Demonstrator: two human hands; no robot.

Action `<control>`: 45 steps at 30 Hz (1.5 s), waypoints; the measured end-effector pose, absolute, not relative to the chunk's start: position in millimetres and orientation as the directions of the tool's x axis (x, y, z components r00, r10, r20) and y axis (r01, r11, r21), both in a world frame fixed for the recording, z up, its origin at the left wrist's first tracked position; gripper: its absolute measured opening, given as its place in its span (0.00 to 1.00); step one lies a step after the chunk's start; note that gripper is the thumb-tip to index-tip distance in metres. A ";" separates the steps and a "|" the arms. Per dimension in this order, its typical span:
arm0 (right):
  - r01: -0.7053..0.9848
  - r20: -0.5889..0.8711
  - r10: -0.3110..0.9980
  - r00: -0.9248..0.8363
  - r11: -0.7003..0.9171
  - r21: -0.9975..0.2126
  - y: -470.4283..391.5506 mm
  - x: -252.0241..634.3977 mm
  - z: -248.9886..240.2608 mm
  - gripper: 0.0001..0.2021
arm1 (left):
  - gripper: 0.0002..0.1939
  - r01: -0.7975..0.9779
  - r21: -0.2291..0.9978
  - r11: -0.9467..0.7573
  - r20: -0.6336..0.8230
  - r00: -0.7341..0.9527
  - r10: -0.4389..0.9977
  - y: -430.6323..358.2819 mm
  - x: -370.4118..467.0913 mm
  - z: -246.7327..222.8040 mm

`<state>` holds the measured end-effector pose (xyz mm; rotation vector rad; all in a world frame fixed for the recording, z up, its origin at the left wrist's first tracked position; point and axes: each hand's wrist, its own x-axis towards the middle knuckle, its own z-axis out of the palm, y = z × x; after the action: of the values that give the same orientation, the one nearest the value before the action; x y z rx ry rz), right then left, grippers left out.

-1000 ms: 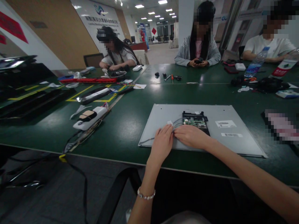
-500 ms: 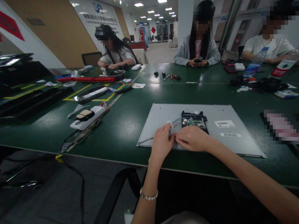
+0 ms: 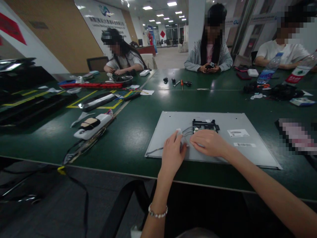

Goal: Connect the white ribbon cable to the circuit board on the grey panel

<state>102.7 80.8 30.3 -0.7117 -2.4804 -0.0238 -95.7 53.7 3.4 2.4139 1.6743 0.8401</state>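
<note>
Right, so the panel (image 3: 157, 134) lies flat on the bench (image 3: 136, 132) just in front of me, grey back up, w/ white labels (image 3: 238, 133) on its R half. My L hand (image 3: 172, 150) is over the near L part, by the grey cable (image 3: 155, 150) that runs out twd the near L corner. L thumb's apart from the index; can't tell if those fingers are clamped on the cable. R hand (image 3: 209, 142) is just beside it, fingers bunched tog., tips low nr the panel; can't tell if they've got hold of anything.

R hand hides much of the black frame (image 3: 210, 123), which holds circuit parts (image 3: 203, 126). Thin grey wires (image 3: 187, 129) run from the frame's L side twd my L hand.

Containers: round bowl (image 3: 130, 79) far L, by a co-worker (image 3: 127, 59), dark stuff in it, can't make out what. Pale shallow dish (image 3: 74, 90) further L, contents too small to tell. Far R, blue-label bottle (image 3: 268, 71) and red-label bottle (image 3: 298, 72), contents unclear, w/ black stuff (image 3: 284, 91) in front.
</note>
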 end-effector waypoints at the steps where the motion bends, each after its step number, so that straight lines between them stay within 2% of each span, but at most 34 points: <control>1: 0.508 0.535 0.488 -0.689 0.852 -0.124 82.1 105.6 31.7 0.14 | 0.15 0.827 0.390 -0.404 0.410 0.237 0.881 54.1 -96.1 3.2; 5: 0.596 0.543 0.548 -0.636 0.796 -0.105 88.4 121.6 42.2 0.15 | 0.13 0.783 0.461 -0.418 0.499 0.161 0.852 54.4 -97.1 5.5; 9: 0.763 0.479 0.725 -0.495 0.627 -0.160 92.9 151.5 53.1 0.16 | 0.12 0.758 0.489 -0.432 0.552 0.115 0.826 51.7 -98.8 8.8; 13: 0.849 0.252 0.876 -0.412 0.469 -0.242 86.7 205.0 42.3 0.27 | 0.11 0.734 0.492 -0.468 0.575 0.130 0.808 49.3 -100.4 8.3; 17: 0.883 0.042 0.913 -0.406 0.404 -0.241 67.4 262.0 7.4 0.36 | 0.12 0.720 0.476 -0.505 0.609 0.143 0.780 48.0 -100.6 7.9; 19: 0.896 0.006 0.916 -0.401 0.394 -0.206 56.6 278.8 -10.9 0.37 | 0.12 0.714 0.471 -0.517 0.623 0.146 0.769 47.2 -100.5 8.5; 25: 0.928 0.079 0.932 -0.354 0.360 -0.091 44.1 279.9 -37.6 0.33 | 0.11 0.702 0.451 -0.552 0.665 0.149 0.732 44.7 -101.0 11.7; 38: 0.928 0.127 0.927 -0.352 0.363 -0.083 84.7 204.1 -31.3 0.32 | 0.11 0.665 0.443 -0.601 0.696 0.168 0.698 41.0 -101.2 14.9; 45: 0.920 0.093 0.924 -0.370 0.379 -0.105 112.2 148.2 -21.0 0.33 | 0.11 0.667 0.459 -0.587 0.667 0.178 0.724 39.5 -101.5 17.2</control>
<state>148.2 112.2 -21.0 -1.6782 -2.4930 0.0530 -101.5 39.5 17.2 2.3624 1.3974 1.3966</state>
